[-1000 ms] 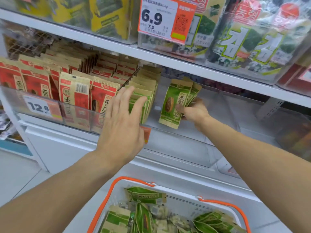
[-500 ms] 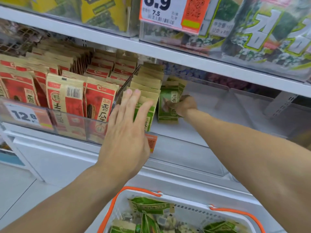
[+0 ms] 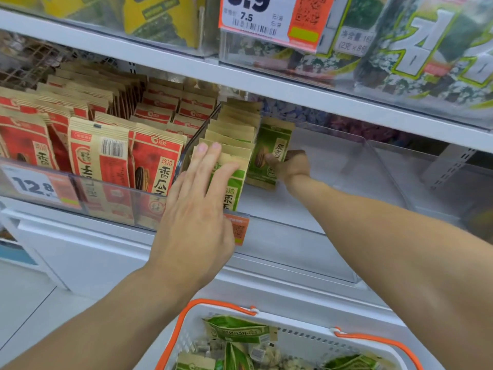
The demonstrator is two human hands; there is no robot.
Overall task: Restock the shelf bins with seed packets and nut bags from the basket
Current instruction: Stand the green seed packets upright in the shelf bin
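Note:
A row of green seed packets (image 3: 232, 134) stands in a clear shelf bin (image 3: 306, 225). My left hand (image 3: 194, 209) lies flat with straight fingers against the front packet of that row. My right hand (image 3: 290, 166) grips a green seed packet (image 3: 272, 150) upright, just right of the row and deep in the bin. Below, a white basket with orange handles (image 3: 373, 340) holds more green packets (image 3: 240, 329) and small nut bags (image 3: 266, 353).
Red seed packets (image 3: 106, 156) fill the bin to the left, behind a 12.8 price tag (image 3: 34, 185). The bin's right part is bare white floor (image 3: 333, 172). Above, a shelf carries seaweed packs (image 3: 426, 49) and a price tag (image 3: 269, 20).
My right hand has carried its green packet deeper and leftwards and set it upright beside the row. My left hand has stayed pressed on the front packet. The view has shifted nearer.

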